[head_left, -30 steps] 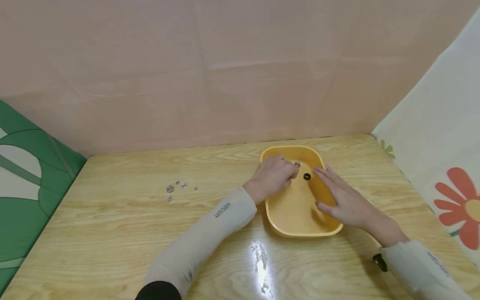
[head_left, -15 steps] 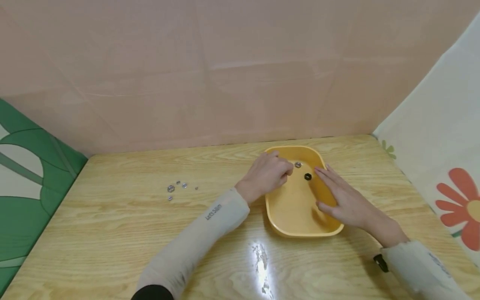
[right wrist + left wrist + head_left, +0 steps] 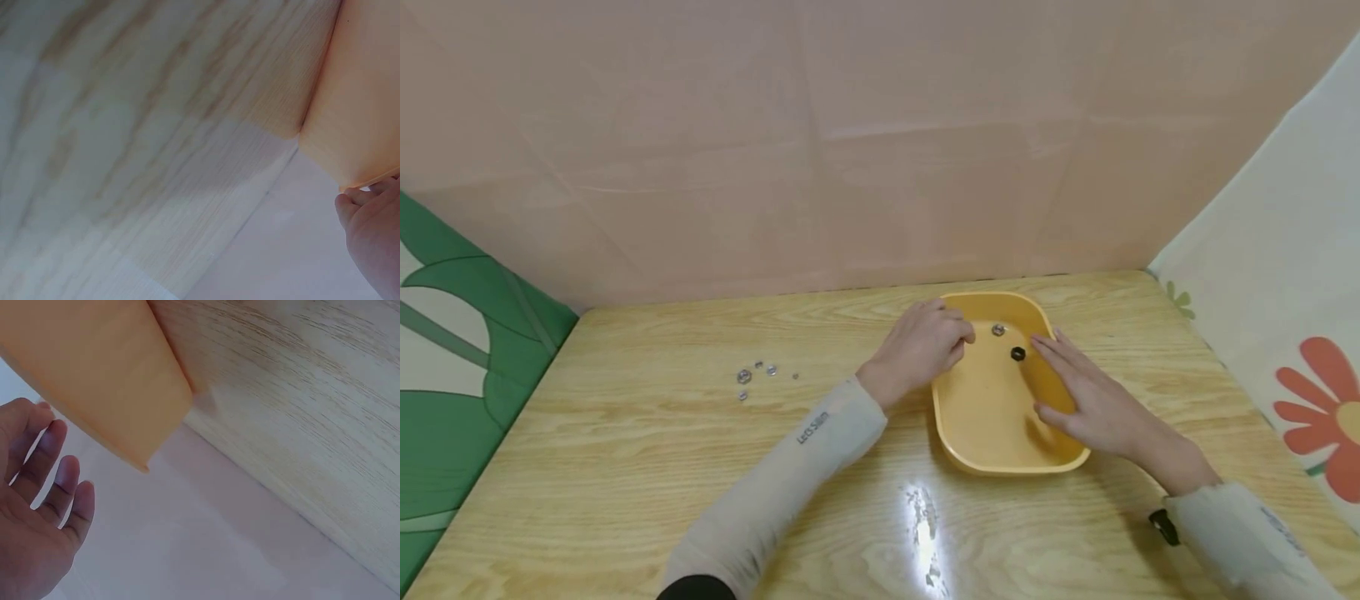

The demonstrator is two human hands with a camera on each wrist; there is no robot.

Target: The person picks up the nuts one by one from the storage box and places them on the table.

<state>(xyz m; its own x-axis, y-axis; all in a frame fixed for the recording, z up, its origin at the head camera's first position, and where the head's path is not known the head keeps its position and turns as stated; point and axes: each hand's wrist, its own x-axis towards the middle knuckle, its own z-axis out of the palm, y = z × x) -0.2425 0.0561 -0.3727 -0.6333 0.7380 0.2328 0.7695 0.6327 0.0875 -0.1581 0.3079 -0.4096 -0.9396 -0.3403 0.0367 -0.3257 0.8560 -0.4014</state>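
A yellow plastic bin (image 3: pixel 973 446) stands on the table, holding a silver hex nut (image 3: pixel 997 330) and a black hex nut (image 3: pixel 1018 353). My left hand (image 3: pixel 921 343) is over the bin's left rim, its fingers loosely bent. In the left wrist view that hand (image 3: pixel 44 487) shows nothing between its visible fingers, beside the bin's wall (image 3: pixel 106 375). My right hand (image 3: pixel 1097 404) reaches over the right rim with straight fingers against the inner wall. The right wrist view catches this hand (image 3: pixel 378 228) at the rim, fingertips hidden.
Several small metal nuts, the largest a silver hex nut (image 3: pixel 744 377), lie loose on the wooden table (image 3: pixel 625 467) to the left. A pinkish sheet (image 3: pixel 820 167) hangs along the back edge. Printed cloths, one with a red flower (image 3: pixel 1318 387), flank the sides.
My left hand has drawn back leftward from the silver nut toward the bin's left rim, uncovering that nut. My right hand stays against the right wall.
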